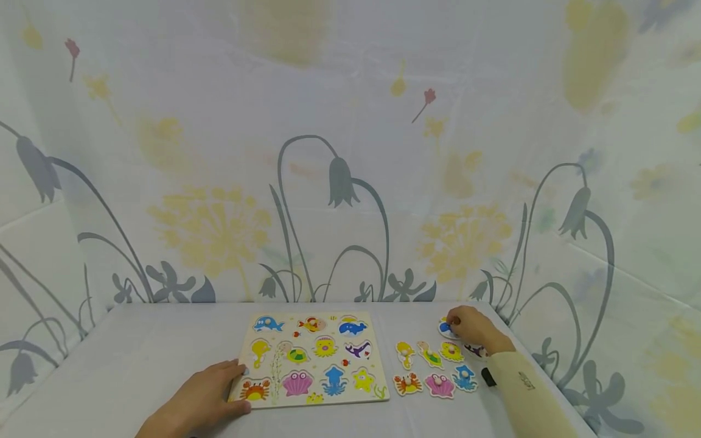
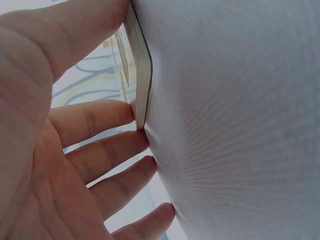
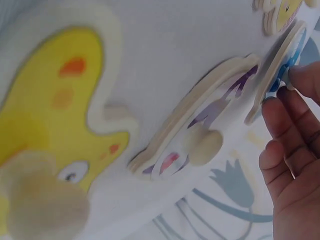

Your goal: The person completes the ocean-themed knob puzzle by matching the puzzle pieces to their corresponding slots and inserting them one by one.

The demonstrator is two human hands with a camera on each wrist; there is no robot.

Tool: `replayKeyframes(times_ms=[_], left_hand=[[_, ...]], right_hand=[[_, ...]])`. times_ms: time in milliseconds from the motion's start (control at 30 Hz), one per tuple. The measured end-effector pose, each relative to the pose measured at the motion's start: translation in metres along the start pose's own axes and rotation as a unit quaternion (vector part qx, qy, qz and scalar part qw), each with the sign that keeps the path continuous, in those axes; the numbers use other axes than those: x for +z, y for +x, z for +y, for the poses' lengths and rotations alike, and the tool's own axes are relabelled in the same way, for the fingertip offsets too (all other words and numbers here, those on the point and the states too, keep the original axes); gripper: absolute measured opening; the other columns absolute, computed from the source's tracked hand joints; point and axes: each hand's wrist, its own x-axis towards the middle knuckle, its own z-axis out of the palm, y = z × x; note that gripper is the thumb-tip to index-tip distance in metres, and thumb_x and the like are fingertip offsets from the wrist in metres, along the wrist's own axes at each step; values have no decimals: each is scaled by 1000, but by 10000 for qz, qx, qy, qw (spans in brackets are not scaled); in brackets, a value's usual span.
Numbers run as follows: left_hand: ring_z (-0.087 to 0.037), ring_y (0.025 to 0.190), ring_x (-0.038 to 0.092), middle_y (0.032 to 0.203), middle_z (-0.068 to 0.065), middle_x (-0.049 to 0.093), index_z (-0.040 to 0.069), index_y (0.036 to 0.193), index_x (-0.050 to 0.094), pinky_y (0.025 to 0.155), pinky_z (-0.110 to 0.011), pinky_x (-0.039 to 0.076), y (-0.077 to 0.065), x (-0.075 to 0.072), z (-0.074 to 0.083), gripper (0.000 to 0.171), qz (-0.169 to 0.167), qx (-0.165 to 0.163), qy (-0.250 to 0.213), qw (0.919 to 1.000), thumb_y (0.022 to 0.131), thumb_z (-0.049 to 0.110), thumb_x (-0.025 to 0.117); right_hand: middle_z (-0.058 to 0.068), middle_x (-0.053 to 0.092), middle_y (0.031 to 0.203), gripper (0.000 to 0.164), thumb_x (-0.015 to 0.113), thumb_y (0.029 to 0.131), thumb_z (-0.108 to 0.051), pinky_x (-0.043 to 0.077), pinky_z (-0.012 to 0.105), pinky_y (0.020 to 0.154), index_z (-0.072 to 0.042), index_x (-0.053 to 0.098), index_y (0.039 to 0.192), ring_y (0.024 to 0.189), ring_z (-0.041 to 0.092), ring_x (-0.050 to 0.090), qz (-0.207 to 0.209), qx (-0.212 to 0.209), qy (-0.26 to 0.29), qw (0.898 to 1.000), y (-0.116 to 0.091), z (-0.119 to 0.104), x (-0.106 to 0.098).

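Observation:
A wooden peg puzzle board (image 1: 303, 359) with sea-animal pictures lies at the table's middle. My left hand (image 1: 199, 392) rests at its near left corner, thumb on the front edge and fingers, mostly straight, along the left side. In the left wrist view, these fingertips (image 2: 142, 140) touch the board's edge and the tablecloth. To the right, my right hand (image 1: 473, 326) pinches the knob of a blue whale piece (image 1: 445, 328). That whale piece (image 3: 280, 67) is tilted up on its side in the right wrist view. Close by lies a purple whale piece (image 3: 200, 120) with a round knob.
Several loose knobbed pieces lie right of the board: a seahorse (image 1: 405, 354), turtle (image 1: 429, 354), octopus (image 1: 451, 351), crab (image 1: 408, 384), shell (image 1: 440, 385) and squid (image 1: 465, 378). A yellow piece (image 3: 55, 95) is near the right wrist. A flowered curtain (image 1: 350, 152) hangs behind the table.

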Motion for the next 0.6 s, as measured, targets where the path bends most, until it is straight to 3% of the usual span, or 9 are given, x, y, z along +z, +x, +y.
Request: replayKeyframes(times_ms=[600], left_hand=[[-43,122,47,130,-21,55,2,122,62,101,-60,37,-1,0,0,76,83,92,-4,9999,67,51,80]], right_hand=[[-7,58,79,6,68,85,-10,49,34,70,-15,68,87,72,13,50,134,-1031,96,9945,15,-58,6]])
